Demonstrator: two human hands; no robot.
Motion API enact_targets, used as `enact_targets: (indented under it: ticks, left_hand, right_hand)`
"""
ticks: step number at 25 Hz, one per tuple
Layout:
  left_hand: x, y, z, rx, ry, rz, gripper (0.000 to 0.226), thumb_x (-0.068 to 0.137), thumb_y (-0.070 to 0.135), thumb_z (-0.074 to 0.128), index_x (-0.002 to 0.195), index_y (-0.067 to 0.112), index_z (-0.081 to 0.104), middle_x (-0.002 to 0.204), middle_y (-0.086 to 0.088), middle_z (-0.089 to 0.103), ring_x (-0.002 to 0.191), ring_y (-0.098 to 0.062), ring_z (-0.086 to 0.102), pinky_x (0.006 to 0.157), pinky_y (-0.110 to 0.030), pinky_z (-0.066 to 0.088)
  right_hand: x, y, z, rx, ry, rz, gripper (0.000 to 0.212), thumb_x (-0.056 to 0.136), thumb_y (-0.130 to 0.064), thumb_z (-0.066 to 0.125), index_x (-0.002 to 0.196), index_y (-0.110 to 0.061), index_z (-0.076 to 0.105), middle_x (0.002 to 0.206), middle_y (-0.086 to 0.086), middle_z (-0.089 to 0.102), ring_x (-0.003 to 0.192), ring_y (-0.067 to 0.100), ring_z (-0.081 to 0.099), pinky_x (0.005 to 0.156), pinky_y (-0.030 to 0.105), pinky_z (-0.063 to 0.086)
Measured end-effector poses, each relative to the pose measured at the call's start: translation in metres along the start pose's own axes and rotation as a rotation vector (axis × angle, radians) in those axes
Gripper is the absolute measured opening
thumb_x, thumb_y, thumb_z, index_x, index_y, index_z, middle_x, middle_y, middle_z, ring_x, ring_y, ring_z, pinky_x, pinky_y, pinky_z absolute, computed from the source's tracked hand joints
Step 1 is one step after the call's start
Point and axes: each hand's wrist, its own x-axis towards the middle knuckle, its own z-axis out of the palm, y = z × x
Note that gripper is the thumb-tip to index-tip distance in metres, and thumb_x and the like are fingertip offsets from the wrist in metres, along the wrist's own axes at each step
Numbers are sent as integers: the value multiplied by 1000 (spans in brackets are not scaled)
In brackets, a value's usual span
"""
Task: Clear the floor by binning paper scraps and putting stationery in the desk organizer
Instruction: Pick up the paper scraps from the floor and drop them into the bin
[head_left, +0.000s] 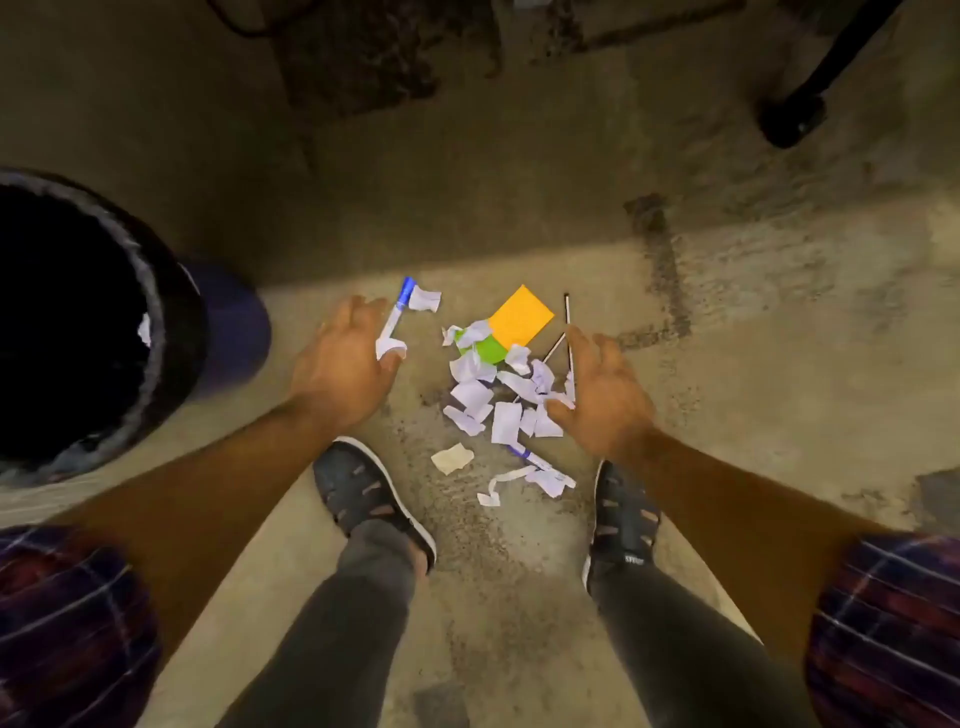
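Worn concrete floor (727, 364), dim light, seen from above by a standing, bent-over person. Bin (78, 322), dark liner, at 9 o'clock; one white scrap lies against its inner wall. Pile of torn paper scraps (506, 421) at centre, between the two shoes. Orange sticky pad (522, 316) and green sticky pad (491, 351) at 12 o'clock of the pile, partly under scraps. Blue-capped pen (397, 314) at 10 o'clock of the pile, scraps at both its ends; a second pen (522, 453) half buried at 6 o'clock. Two thin sticks (568, 332), possibly pencils, at 1 o'clock. No desk organizer in view. Left hand (340, 364): fingers spread, empty, beside the pen. Right hand (605, 400): fingers loosely open, touching the pile's edge. Step judged: early, gathering scraps. Next move calls for scooping paper only, leaving stationery aside.
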Motion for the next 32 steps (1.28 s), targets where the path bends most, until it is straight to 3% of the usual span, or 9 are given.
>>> enact_targets:
  ticks: [4,10,14,18,21,24,28,32]
  left_hand:
    - [33,-38,65,18,-106,-151,48,93,26,68,139,22,54,135,-14,51,117,-41,62,95,-55,56]
    - [63,-58,120,95,-177,-88,40,93,15,65,131,20,58,129,-13,50,99,-43,67,87,-55,59]
    - [74,-59,140,124,-129,-14,30,92,11,68,121,13,60,125,-14,52,92,-43,66,79,-52,60]
    - [80,-57,147,116,-104,30,19,91,6,63,110,9,62,118,-19,59,93,-47,66,73,-51,58]
    - [85,-59,147,61,-104,11,12,93,4,58,100,10,63,108,-17,65,92,-45,67,74,-51,59]
    - [90,-63,142,10,-115,-47,11,94,8,57,101,10,65,105,-19,70,91,-45,67,77,-51,60]
    - [99,-65,130,-123,-83,-10,13,92,9,62,100,10,71,106,-15,67,90,-38,66,79,-47,59]
    - [119,-59,119,-93,-48,131,8,93,15,69,96,15,76,142,-5,51,107,-31,66,85,-43,58]
  right_hand:
    - [38,19,66,80,-201,151,106,78,-52,79,161,-33,16,150,22,40,126,47,56,99,49,54]
    - [61,13,137,106,-103,243,115,71,-68,78,158,-41,10,150,22,30,125,54,53,96,53,55]
    - [72,-11,159,137,-42,331,118,67,-72,77,159,-40,11,151,21,29,133,54,44,97,55,52]
    - [76,-42,170,149,67,312,117,64,-72,78,158,-38,18,146,20,35,135,50,37,90,59,54]
    - [81,-63,172,129,133,299,115,63,-74,76,157,-35,22,142,19,37,128,49,42,81,57,57]
    - [90,-76,170,79,162,242,118,63,-73,78,158,-32,21,142,20,37,122,48,47,83,54,57]
    - [108,-85,168,-32,156,120,121,62,-69,82,160,-34,20,145,18,36,116,43,50,80,47,57]
    - [123,-95,163,-131,99,4,103,75,-60,78,159,-38,23,156,17,28,123,42,43,83,48,57]
